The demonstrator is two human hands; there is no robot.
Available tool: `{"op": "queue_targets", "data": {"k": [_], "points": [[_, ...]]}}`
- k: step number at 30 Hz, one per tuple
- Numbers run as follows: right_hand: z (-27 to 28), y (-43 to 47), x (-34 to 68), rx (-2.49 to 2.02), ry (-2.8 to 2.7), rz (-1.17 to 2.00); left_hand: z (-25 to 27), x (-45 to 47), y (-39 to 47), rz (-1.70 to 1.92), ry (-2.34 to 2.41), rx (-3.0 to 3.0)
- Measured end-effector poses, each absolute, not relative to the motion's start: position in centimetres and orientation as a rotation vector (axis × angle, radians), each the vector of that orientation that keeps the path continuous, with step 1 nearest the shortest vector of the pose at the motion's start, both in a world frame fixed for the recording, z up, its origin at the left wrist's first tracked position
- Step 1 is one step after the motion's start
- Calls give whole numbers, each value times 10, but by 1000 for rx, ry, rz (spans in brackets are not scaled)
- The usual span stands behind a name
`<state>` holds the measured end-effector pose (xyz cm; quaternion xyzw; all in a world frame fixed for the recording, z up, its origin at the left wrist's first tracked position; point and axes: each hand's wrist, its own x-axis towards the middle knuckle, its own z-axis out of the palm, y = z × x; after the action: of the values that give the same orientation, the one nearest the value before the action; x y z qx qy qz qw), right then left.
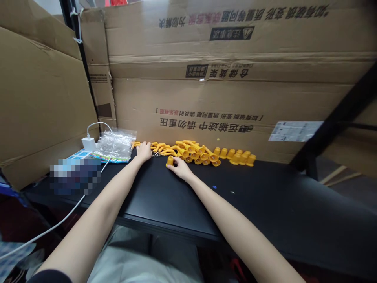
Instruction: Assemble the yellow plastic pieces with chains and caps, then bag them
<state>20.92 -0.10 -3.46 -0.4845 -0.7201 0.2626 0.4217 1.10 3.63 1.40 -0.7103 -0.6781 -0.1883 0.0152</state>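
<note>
The yellow cup [170,160] is located near the black tabletop's [173,200] rear, left of the stacked yellow cups [200,154]. The right hand [181,169] pinches its side—presumably to steady it. Narrow end up, flared end down; long axis near vertical. The left hand [143,152] reaches the curved yellow pieces [160,148]—its grip cannot be determined.

Cups [204,156] on tabletop [165,196], plastic bag [118,142] left, cardboard [206,94] behind
</note>
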Motion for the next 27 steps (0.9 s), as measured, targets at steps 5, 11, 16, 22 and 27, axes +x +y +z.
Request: {"op": "queue_targets", "data": {"k": [5,11,16,22,27], "points": [[-34,-4,210,-1197,-1842,643,11,11,55,-477,-2282,-2285],[-31,-6,210,-1179,-1873,660,15,7,65,-982,-2270,-2233],[-30,-7,210,-1178,-1864,669,28,6,61,-1672,-2289,-2196],[-29,-8,210,-1171,-1873,661,41,2,32,-1986,-2270,-2263],[-28,-8,209,-1178,-1879,652,29,2,5,-1820,-2111,-2337]]}}
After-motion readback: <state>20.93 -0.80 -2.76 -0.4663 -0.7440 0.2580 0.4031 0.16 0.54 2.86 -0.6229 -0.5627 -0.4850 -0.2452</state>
